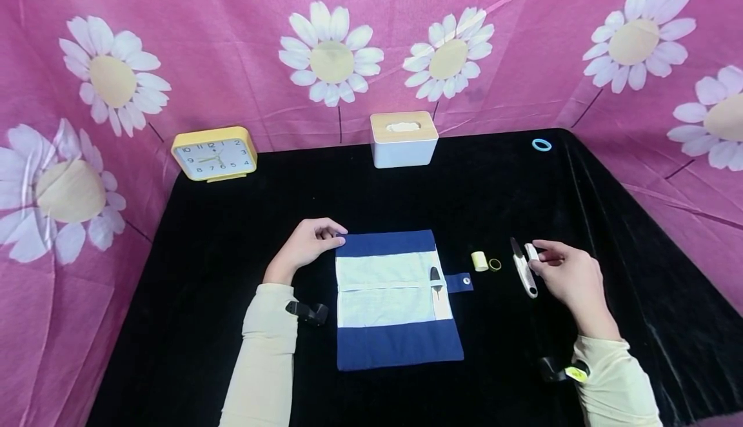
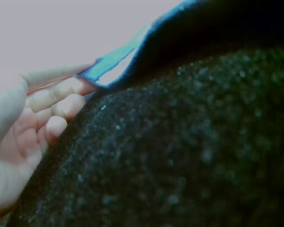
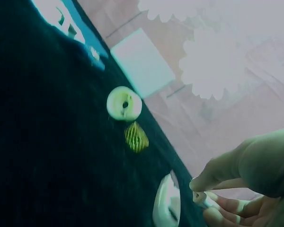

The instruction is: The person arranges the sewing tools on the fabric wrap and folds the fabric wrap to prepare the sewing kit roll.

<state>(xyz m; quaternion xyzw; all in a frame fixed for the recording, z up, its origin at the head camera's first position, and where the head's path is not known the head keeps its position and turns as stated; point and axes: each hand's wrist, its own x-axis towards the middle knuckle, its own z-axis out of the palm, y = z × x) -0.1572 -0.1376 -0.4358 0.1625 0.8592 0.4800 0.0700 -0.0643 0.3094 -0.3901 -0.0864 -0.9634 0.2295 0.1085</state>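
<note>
An unrolled navy and pale-blue fabric tool roll (image 1: 386, 304) lies flat on the black cloth. My left hand (image 1: 310, 246) pinches its far left corner (image 2: 109, 71) between thumb and fingers. A small dark-tipped tool (image 1: 435, 278) sits under the band at the roll's right side. Off to the right, my right hand (image 1: 571, 278) pinches a small white piece (image 3: 199, 197); the fingers hide much of it. Just left of that hand lies a white-handled tool (image 1: 525, 275) with a dark blade and a hole in its end.
Between roll and right hand lie a pale yellow thread spool (image 1: 479, 261) and a ridged brass ring (image 3: 136, 137). A snap strap (image 1: 460, 282) extends from the roll. Along the back stand a yellow clock (image 1: 215, 153), a tissue box (image 1: 404, 146) and a blue ring (image 1: 542, 145).
</note>
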